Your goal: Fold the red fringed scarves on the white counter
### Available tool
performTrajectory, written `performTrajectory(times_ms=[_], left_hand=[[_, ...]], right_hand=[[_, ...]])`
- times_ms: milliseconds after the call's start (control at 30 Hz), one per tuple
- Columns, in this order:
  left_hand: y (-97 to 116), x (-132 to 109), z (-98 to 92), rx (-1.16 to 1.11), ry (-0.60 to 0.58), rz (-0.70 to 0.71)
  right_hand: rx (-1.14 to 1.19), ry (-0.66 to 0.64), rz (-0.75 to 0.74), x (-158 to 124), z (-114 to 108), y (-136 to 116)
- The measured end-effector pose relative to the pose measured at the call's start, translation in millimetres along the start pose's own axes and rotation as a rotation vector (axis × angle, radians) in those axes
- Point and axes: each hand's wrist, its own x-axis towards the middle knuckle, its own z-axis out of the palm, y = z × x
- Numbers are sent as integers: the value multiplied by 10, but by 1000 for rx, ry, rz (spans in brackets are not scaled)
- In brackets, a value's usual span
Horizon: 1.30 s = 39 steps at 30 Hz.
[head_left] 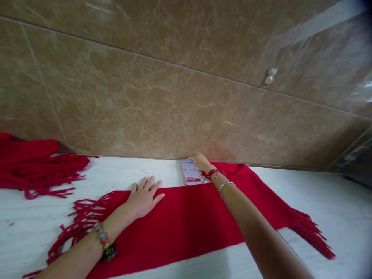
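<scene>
A red scarf with fringed ends lies flat across the white table. My left hand rests flat on the scarf's upper edge, fingers stretched out and holding nothing. My right hand reaches to the back of the table and touches the right side of a phone with a lit screen, which lies near the wall. Its fingers curl at the phone's edge; whether they grip it is unclear. The left wrist wears a beaded bracelet, the right a red cord and a silver bangle.
A second red fringed scarf is bunched at the far left of the table. A brown marble-tiled wall rises right behind the table. A small white fitting sits on the wall at upper right.
</scene>
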Motion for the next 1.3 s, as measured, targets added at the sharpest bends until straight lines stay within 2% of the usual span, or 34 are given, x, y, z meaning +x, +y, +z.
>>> performTrajectory(times_ms=[233,433,1033,1300], left_hand=[[54,-16,-54,21,-3,-5],[59,-26,-65,27,-11,-11],[47,-17,-43,5,-7,-3],[61,-21,-61,-2,-32,-22]], right_hand=[[38,-52,133,70,110,-82],[74,-47,173,15,73,-101],[81,-59,184,-89,0,-101],[98,-92,154,-189,86,-50]])
